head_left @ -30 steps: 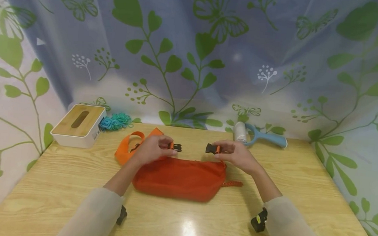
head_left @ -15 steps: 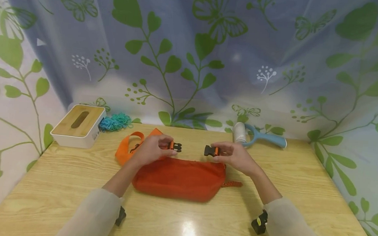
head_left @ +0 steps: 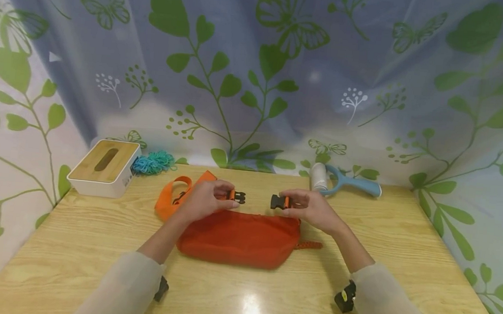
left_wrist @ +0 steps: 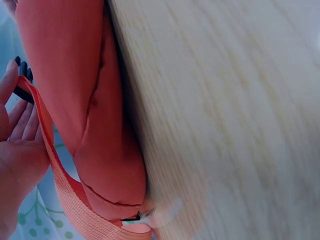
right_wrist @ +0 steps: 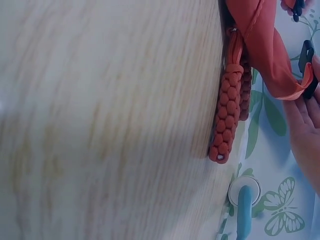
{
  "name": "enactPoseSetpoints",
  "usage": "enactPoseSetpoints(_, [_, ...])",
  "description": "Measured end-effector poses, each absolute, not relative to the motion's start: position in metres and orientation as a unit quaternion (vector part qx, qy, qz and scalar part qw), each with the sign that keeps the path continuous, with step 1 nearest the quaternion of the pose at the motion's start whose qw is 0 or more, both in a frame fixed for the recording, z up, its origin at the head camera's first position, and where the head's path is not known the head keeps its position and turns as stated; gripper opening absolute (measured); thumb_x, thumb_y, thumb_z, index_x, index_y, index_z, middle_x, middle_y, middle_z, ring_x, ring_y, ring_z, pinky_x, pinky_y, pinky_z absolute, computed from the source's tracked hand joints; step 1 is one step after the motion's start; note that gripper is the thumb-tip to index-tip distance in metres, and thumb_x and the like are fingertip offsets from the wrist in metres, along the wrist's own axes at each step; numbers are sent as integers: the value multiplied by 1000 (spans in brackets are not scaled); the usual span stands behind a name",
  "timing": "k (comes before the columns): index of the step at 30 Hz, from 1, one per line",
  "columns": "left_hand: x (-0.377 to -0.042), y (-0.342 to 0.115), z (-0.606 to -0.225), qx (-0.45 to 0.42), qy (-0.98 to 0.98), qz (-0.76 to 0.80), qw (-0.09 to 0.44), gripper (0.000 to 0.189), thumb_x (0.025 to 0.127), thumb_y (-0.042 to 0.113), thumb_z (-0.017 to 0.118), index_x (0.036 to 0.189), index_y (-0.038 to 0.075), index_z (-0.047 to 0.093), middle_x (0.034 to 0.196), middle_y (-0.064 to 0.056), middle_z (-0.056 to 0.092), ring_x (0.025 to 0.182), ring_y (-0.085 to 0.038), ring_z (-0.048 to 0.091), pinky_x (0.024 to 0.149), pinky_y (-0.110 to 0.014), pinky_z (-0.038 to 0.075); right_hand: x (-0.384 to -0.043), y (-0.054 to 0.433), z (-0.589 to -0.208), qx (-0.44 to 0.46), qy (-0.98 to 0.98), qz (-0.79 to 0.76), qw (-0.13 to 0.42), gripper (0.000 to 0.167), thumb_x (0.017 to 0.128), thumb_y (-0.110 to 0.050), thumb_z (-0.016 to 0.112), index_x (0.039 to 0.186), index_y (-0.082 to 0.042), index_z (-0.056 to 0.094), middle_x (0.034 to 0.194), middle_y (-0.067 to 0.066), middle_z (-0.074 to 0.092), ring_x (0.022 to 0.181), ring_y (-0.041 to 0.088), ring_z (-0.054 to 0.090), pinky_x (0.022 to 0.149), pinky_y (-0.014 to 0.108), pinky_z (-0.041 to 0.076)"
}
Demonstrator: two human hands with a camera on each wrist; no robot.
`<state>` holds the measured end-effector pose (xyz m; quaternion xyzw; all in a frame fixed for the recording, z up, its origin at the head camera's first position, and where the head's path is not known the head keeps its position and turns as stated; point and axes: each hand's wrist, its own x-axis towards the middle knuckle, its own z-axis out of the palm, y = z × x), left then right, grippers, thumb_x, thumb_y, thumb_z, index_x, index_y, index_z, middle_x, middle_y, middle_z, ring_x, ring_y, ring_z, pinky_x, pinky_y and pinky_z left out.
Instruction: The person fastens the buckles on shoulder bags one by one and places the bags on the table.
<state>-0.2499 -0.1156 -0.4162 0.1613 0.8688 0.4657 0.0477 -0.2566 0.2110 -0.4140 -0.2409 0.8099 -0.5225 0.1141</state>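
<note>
An orange-red waist bag (head_left: 240,240) lies on the table in front of both hands. Above its far edge my left hand (head_left: 205,200) pinches the pronged buckle half (head_left: 240,197), prongs pointing right. Facing it across a small gap is the black buckle socket (head_left: 278,202), pinched between the thumb and fingers of my right hand (head_left: 316,210). The orange webbing strap (left_wrist: 65,190) runs from the left hand along the bag in the left wrist view, and it loops up behind that hand in the head view. A braided zipper pull (right_wrist: 227,112) hangs from the bag's right end.
On the wooden table (head_left: 205,296), a tissue box (head_left: 104,165) with a wooden lid stands back left, beside turquoise yarn (head_left: 154,162). Back right lies a lint roller (head_left: 342,181) with a blue handle. A leaf-patterned curtain (head_left: 257,78) hangs behind the table.
My left hand has shifted slightly right and my right hand slightly left, bringing the two buckle halves closer together. The bag stays in place.
</note>
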Motion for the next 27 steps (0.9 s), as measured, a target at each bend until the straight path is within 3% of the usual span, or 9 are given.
enactPoseSetpoints(17, [-247, -100, -413, 179, 864, 469, 48, 59, 87, 32, 83, 135, 2, 64, 131, -10, 66, 121, -30, 62, 99, -44, 52, -258, 207, -414, -251, 823, -496, 114, 50, 92, -13, 77, 138, 0, 61, 140, 17, 59, 126, 38, 58, 103, 51, 48])
enactPoseSetpoints(27, [-245, -92, -412, 189, 862, 469, 43, 57, 87, 31, 83, 134, 4, 65, 130, -9, 66, 120, -30, 63, 99, -44, 52, -256, 204, -412, -263, 819, -496, 118, 51, 91, -13, 78, 138, 0, 61, 140, 19, 58, 127, 40, 57, 104, 51, 48])
